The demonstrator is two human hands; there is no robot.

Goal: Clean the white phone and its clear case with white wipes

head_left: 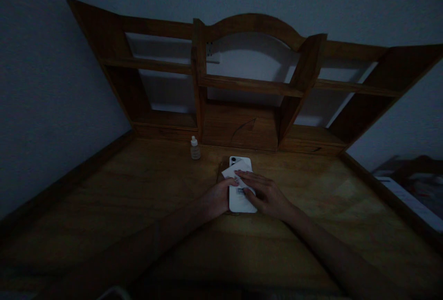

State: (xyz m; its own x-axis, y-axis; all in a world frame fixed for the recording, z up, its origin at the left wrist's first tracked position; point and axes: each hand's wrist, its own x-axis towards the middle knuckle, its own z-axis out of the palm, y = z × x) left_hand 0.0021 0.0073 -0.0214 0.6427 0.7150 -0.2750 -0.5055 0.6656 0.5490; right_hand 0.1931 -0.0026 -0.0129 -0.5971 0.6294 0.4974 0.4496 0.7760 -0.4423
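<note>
**Two hands meet over a white phone in the gloom**

At far left the wooden desk darkens so much that its near corner dissolves into shadow. A pale curved edge is cut off by the bottom border, and it cannot be identified. A dropper bottle with a white top stands upright toward the back; its label is too small to read. Behind it rises a wooden shelf unit, with a pale fitting on the wall partly hidden by a post (perhaps a socket, though the dimness blurs it).

The left hand is at the phone's left edge, thumb laid over the front; its other fingers are out of sight, so how firmly it grips cannot be told. The white phone lies back up at mid-desk, one camera lens showing. A small white sheet, paper or cloth, covers part of it. The right hand is spread over both, fingertips on the sheet and thumb apart on the phone.

Beyond the desk's right edge, a white object is partly blocked from view.
</note>
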